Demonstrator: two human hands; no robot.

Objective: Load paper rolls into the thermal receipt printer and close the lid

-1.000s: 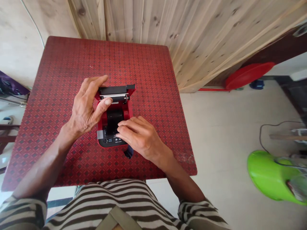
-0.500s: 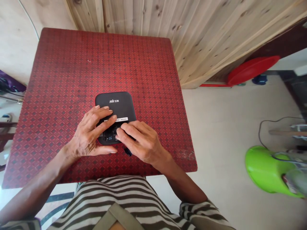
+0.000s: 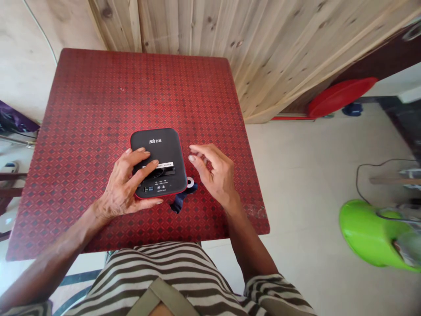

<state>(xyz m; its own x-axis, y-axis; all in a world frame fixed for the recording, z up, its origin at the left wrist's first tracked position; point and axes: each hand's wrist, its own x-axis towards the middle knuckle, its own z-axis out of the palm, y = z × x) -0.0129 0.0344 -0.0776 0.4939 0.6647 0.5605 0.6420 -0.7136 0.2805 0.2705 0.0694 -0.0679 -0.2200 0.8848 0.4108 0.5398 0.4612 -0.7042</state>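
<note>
A flat black device (image 3: 164, 152) with rounded corners, a red rim and white lettering lies on the patterned red table (image 3: 148, 96). Its face has a long slot, a white label strip and small printed icons. My left hand (image 3: 126, 182) rests over its left side, fingers on the top face and thumb along the near edge. Off the device's right side, my right hand (image 3: 213, 173) hovers with thumb and forefinger a little apart and nothing visible between them. Below that hand, a crumpled dark blue strip (image 3: 179, 199) and a small white ring (image 3: 190, 182) lie by the device's near right corner.
A wooden plank wall (image 3: 197, 26) borders the table's far side. To the right on the floor are a bright green plastic stool or bin (image 3: 362, 232), a cable and a red round basin (image 3: 342, 96). Dark chair rails (image 3: 11, 176) stand at the left.
My right hand has lifted off the device's slot and moved right, uncovering the icons, the white ring and more of the blue strip. My left hand stays on the device.
</note>
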